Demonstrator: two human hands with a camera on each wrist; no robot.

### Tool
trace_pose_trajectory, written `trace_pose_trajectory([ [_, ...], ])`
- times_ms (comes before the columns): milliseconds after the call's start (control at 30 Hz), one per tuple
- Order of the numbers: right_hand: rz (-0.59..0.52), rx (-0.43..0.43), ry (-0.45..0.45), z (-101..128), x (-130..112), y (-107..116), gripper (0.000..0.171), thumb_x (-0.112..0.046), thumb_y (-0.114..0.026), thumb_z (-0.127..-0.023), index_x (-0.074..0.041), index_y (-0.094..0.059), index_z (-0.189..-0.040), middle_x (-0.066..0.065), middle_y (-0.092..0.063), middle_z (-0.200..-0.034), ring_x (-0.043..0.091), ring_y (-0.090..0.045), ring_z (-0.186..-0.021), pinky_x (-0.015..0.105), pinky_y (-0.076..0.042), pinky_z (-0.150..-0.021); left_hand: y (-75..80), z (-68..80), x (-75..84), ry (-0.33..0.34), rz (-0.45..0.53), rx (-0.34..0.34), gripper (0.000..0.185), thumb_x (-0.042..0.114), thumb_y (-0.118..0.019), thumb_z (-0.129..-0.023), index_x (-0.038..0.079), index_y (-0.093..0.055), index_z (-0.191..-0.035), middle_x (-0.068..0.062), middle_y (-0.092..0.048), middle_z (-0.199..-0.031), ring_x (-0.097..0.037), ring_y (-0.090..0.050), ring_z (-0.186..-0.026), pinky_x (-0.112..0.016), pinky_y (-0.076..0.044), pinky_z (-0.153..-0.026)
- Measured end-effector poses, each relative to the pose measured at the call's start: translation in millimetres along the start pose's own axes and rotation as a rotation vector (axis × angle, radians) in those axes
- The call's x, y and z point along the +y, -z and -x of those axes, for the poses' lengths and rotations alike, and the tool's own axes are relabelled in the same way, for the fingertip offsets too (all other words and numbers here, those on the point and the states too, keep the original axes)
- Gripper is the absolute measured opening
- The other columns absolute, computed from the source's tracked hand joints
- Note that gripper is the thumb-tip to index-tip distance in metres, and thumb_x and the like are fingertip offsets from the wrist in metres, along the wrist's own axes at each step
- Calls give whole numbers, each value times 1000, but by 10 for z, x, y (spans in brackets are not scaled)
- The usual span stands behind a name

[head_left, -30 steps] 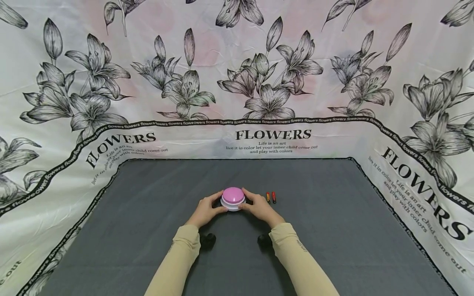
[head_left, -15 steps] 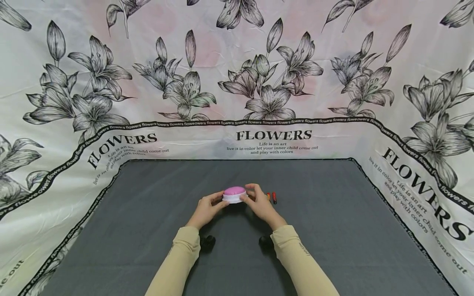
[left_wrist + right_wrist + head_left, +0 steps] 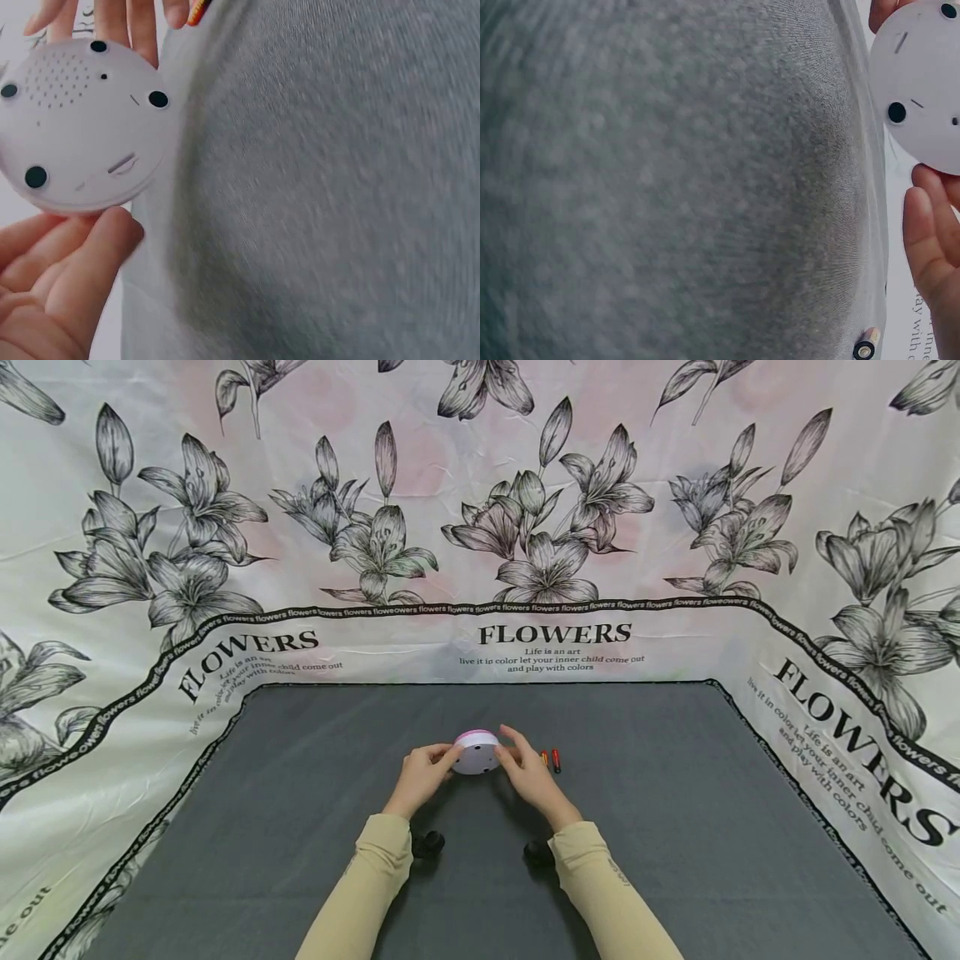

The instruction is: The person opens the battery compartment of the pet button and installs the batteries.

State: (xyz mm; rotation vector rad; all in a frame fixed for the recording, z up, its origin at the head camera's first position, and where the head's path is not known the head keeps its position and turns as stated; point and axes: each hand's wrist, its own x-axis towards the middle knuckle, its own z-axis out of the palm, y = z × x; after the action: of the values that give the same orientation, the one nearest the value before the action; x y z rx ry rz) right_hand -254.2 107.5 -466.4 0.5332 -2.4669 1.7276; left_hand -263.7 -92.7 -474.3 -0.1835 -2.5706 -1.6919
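A round push button with a pink top and white base (image 3: 476, 753) is held off the grey cloth, its underside turned toward me. That underside (image 3: 90, 127) shows several black feet, a patch of small holes and a slotted battery cover mark. My left hand (image 3: 422, 777) pinches its left rim, thumb (image 3: 112, 236) in front and fingers behind. My right hand (image 3: 528, 777) is at the opposite rim with its fingers extended; in the right wrist view the fingertips (image 3: 926, 180) reach the edge and the thumb stands free. The pink top is mostly hidden.
Two small batteries, one orange (image 3: 544, 758) and one red (image 3: 556, 761), lie just right of my right hand. Black wrist devices (image 3: 427, 845) show beneath both wrists. A white floral curtain (image 3: 555, 647) borders the grey cloth (image 3: 360, 718) at the back and sides.
The button has been lifted from the cloth and tipped over, so its underside now faces me instead of the pink top. My right hand's grip has loosened, its fingers lifting away.
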Motion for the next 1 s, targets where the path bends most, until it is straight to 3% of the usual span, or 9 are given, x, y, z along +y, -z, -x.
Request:
trace_pose_trajectory([
  [67,-13,-5,8,30,-93,20,47,-13,-50,-97,-2,-36,-141,26,-54,-121,35,-53,-111,52,-41,-89,-4,7,32,13,-29,3,46,43,-53,-93,2,-68,-107,-10,-66,-95,-20,-65,-80,-32,-54,-69],
  [167,-18,-13,32,60,-201,40,48,-5,-54,-94,1,-38,-139,28,-54,-119,37,-55,-104,52,-44,-83,-7,22,87,-30,-161,6,48,40,-40,-99,1,-67,-107,-12,-65,-98,-25,-62,-91,-38,-51,-78],
  [267,30,-29,35,45,-151,29,55,-5,-61,-90,3,-39,-139,23,-58,-113,30,-57,-89,41,-48,-73,-11,43,140,-89,-297,-15,55,42,-32,-101,-1,-64,-112,-17,-63,-106,-31,-57,-103,-44,-45,-85],
  [433,96,-82,-31,-4,33,-4,87,-19,-78,-77,-5,-27,-146,16,-55,-108,23,-55,-76,33,-49,-65,-14,78,149,-80,-344,-141,87,60,-45,-89,-9,-31,-140,-24,-49,-126,-32,-49,-114,-46,-42,-91],
  [500,161,-99,-36,-16,57,-11,98,-26,-82,-72,-8,-22,-148,17,-50,-122,27,-55,-92,40,-48,-78,-7,100,131,-67,-347,-189,103,63,-55,-81,-6,-15,-145,-24,-41,-134,-30,-46,-118,-46,-41,-93],
  [633,311,-106,25,-50,82,-23,110,-27,-86,-66,-5,-16,-148,17,-33,-143,33,-36,-122,52,-34,-96,12,144,104,-75,-288,-247,116,57,-72,-71,0,-5,-148,-20,-35,-141,-26,-46,-119,-45,-40,-94],
  [667,348,-104,36,-60,81,-28,111,-27,-86,-65,-5,-16,-148,16,-30,-145,33,-31,-125,52,-31,-99,13,150,94,-83,-270,-254,117,55,-74,-71,0,-5,-148,-19,-37,-140,-24,-48,-117,-44,-41,-93],
  [833,473,-66,87,-103,72,-45,112,-24,-88,-61,-6,-21,-148,14,-35,-142,27,-37,-114,45,-35,-95,12,146,55,-145,-182,-248,104,41,-78,-72,2,-18,-147,-9,-59,-111,-17,-60,-94,-37,-49,-81],
  [1000,471,-67,85,-116,36,-34,105,-23,-89,-61,-8,-28,-146,12,-37,-141,28,-37,-114,45,-37,-93,8,115,21,-204,-158,-173,75,36,-79,-72,9,-47,-134,-1,-58,-101,-17,-59,-93,-35,-50,-79],
])
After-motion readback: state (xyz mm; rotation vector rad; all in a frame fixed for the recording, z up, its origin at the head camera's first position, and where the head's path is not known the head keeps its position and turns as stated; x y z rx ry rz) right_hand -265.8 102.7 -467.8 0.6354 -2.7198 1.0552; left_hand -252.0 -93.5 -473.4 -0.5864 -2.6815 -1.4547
